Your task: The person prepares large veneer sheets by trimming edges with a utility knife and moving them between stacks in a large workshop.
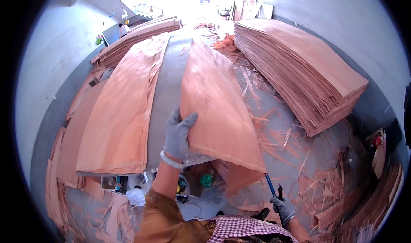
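Note:
My left hand (179, 133), in a grey glove, grips the left edge of a thin reddish wood veneer sheet (218, 114). This sheet stretches away along the worktable (165, 80), and its near right corner droops past the table's front edge. Low at the right, my right hand (283, 208), gloved too, is closed around a slim blue stick-like tool (269, 185) whose tip is by that drooping corner. A dark pointed piece (280, 191) also rises from the same hand; its kind is unclear. Left of the bare table strip lies a stack of veneer sheets (117, 110).
A tall veneer stack (299, 67) stands on the right, with another stack (141, 31) at the back left. Torn veneer strips (325, 187) litter the floor. Below the table are a clear plastic bag (137, 196) and a green item (206, 180). A person (123, 29) is far left.

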Demonstrator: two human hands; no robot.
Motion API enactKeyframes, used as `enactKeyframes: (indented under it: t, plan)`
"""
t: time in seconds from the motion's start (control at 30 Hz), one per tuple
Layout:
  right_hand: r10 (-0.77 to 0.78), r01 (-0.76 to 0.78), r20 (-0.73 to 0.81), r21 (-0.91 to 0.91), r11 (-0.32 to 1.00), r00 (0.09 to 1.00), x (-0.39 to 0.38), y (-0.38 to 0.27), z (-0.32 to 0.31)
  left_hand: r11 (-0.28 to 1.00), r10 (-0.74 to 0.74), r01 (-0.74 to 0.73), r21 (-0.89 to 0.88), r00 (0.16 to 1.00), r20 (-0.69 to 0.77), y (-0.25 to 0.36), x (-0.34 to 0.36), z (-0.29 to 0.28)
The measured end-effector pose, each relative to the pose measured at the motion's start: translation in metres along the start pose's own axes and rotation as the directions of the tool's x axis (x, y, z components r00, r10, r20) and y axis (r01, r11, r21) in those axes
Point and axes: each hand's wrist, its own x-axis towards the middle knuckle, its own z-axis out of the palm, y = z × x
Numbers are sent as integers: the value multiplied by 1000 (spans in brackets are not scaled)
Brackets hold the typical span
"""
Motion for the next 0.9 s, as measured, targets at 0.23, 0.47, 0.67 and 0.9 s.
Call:
enactKeyframes:
  t: [0.23, 0.47, 0.67, 0.9]
  plan:
    - [34, -33, -18, 59, 998, 999, 35, -17, -96, 982, -185, 186, -15, 959, -214, -164, -38, 21]
    - [-147, 94, -93, -421, 902, 985, 101, -40, -206, 955, -293, 291, -51, 909, -295, -261, -64, 90]
    - [104, -112, -54, -170, 979, 993, 95, -36, -235, 917, -380, 396, -36, 844, -380, -282, -126, 112]
    - [158, -152, -80, 76, 985, 984, 84, -5, -224, 797, -589, 588, -141, 703, -398, -325, -173, 106]
